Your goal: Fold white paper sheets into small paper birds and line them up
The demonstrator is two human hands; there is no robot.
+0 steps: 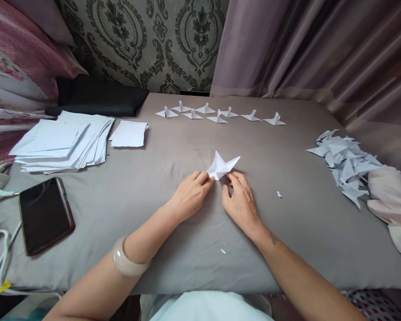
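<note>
A partly folded white origami paper point(219, 168) with several pointed corners lies at the middle of the grey-covered table. My left hand point(192, 191) is closed on its left lower edge, thumb and forefinger pinching the paper. At the right lower side is my right hand point(242, 198), its fingertips at or against the paper and the thumb apart from the forefinger. Part of the paper's lower edge is hidden by my fingers. Beyond it, small folded paper figures with wings and an upright part, such as one figure point(217, 118), stand in uneven rows.
On the left are a large paper stack point(63, 145), a smaller stack of paper squares point(128, 134), a phone point(46, 216) and white cables point(2, 263). A black folded item point(100, 96) lies behind. Folded paper pieces point(347, 160) are heaped right, beside pale cloth point(392, 205). Paper scraps point(279, 195) lie nearby.
</note>
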